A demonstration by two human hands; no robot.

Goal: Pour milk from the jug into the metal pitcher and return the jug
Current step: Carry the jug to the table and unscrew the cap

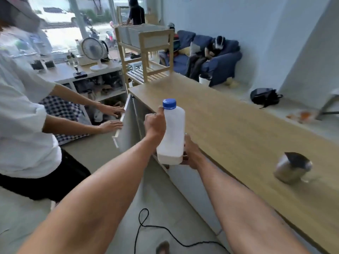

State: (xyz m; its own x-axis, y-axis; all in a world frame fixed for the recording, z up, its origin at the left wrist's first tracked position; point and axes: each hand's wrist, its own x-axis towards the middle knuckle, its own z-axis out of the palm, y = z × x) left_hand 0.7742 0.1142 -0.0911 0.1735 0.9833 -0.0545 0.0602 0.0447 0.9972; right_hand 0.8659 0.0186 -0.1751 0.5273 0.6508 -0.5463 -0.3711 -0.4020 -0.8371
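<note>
Both bare hands clasp the white plastic blue-capped milk jug [171, 133]: left hand [156, 123] on its side, right hand [190, 154] under its base, off the counter's near edge.

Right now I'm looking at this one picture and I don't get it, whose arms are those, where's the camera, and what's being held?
There is no machine here. The camera is worn on a person's head and looks forward and down, so the two bare arms reaching in from the bottom are that person's own. The left hand grips the upper part of a white milk jug with a blue cap that is on; the right hand supports its base. On the long wooden counter to the right stands a metal pitcher; what it holds cannot be seen. At left, another person in a white shirt has both hands on an open cabinet door.
</note>
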